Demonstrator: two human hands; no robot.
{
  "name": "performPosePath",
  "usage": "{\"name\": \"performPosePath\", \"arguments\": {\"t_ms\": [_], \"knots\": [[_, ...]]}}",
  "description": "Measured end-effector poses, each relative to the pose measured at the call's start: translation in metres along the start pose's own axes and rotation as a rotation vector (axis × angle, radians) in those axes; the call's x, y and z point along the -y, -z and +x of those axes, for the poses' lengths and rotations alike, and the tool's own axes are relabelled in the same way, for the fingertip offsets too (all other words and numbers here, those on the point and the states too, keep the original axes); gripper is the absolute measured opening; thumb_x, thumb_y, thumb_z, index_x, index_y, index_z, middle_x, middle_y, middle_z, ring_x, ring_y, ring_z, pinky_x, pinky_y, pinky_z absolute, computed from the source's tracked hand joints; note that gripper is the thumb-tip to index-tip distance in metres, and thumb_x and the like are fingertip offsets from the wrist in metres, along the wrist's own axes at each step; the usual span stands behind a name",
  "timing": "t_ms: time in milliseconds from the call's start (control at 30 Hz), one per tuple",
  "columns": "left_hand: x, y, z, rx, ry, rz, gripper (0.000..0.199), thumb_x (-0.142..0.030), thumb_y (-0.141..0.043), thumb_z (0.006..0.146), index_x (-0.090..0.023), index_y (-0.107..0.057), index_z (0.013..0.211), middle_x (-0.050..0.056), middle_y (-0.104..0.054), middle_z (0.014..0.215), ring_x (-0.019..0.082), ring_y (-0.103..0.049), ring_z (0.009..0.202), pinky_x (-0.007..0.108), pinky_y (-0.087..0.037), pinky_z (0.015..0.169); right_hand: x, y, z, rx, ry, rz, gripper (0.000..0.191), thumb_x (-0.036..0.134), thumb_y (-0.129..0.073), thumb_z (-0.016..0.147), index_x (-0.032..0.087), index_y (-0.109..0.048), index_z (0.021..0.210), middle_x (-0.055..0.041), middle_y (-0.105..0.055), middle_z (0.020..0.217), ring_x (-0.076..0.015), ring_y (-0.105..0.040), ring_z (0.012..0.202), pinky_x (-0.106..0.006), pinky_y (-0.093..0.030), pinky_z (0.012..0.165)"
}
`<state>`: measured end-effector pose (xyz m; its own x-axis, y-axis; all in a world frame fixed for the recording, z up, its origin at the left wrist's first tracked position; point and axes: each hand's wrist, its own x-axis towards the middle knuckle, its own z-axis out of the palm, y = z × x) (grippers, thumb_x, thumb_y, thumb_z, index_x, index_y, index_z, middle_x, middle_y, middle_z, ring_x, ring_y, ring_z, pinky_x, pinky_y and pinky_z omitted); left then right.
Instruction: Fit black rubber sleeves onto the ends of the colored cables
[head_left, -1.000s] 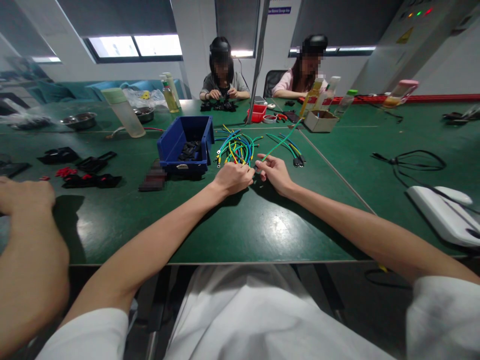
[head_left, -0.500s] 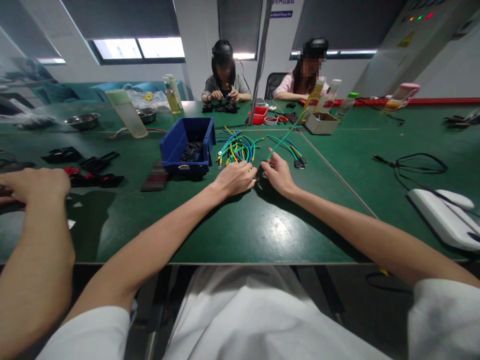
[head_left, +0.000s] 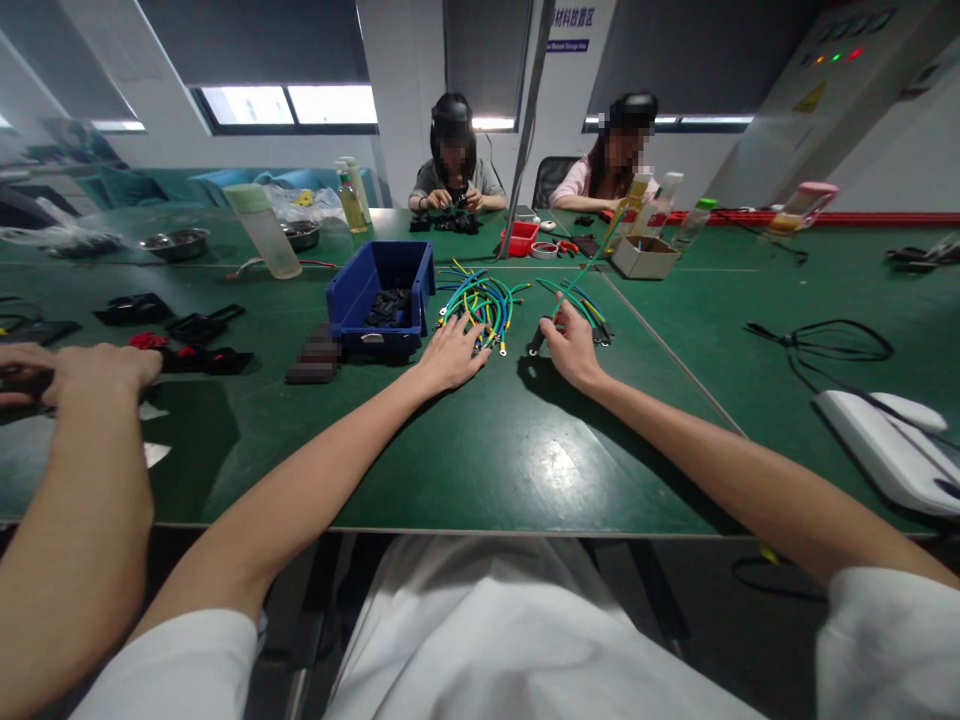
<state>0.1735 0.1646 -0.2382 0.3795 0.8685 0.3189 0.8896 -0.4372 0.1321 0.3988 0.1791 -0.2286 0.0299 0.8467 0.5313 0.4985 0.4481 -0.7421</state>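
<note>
My right hand (head_left: 571,345) pinches a green wire (head_left: 583,272) near its lower end. A black sleeve (head_left: 541,332) with a metal ring terminal sits at that end, beside the thumb, and the wire's free length slants up and away. My left hand (head_left: 450,356) rests with fingers spread on the near edge of a tangled pile of green, blue and yellow wires (head_left: 491,300); several ring terminals show there. Partly behind my right hand lies a smaller group of wires (head_left: 592,304) with black ends. Left of the pile, a blue bin (head_left: 342,318) holds small black sleeves (head_left: 387,306).
At left, another person's arm (head_left: 97,450) reaches over the table near black parts (head_left: 206,360). Two people sit across the table. A tilted bottle (head_left: 262,235), red tray (head_left: 519,240), cardboard box (head_left: 645,262), and white device (head_left: 885,440) with a black cable stand around.
My left hand has moved left, away from my right hand, and its fingers have spread over the wire pile. The black sleeve on the green wire now shows clearly beside my right hand.
</note>
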Motion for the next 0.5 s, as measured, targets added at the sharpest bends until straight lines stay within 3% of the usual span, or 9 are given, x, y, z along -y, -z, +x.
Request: {"name": "performPosePath", "arguments": {"t_ms": [267,500], "knots": [[-0.001,0.000,0.000,-0.042,-0.003,0.059,0.047,-0.046,-0.042,0.094,-0.020,-0.052,0.131,0.015,-0.058,0.130,0.031,-0.055,0.118,0.046,-0.043,0.098,-0.011,0.013,0.015,-0.068,-0.004,-0.345,0.033,0.029,-0.042,0.083,0.014,-0.062,0.104,-0.0046,-0.058,0.071,-0.0180,-0.050,0.063,-0.031,-0.041,0.067],[-0.004,0.002,0.001,-0.040,0.020,0.076,0.044,-0.044,-0.045,0.093,-0.016,-0.055,0.125,0.014,-0.062,0.123,0.029,-0.055,0.115,0.041,-0.042,0.097,-0.012,0.019,0.018,-0.053,-0.093,-0.579,0.055,0.027,-0.040,0.084,0.011,-0.050,0.136,-0.0110,-0.067,0.081,-0.0234,-0.057,0.069,-0.033,-0.042,0.069]]}}
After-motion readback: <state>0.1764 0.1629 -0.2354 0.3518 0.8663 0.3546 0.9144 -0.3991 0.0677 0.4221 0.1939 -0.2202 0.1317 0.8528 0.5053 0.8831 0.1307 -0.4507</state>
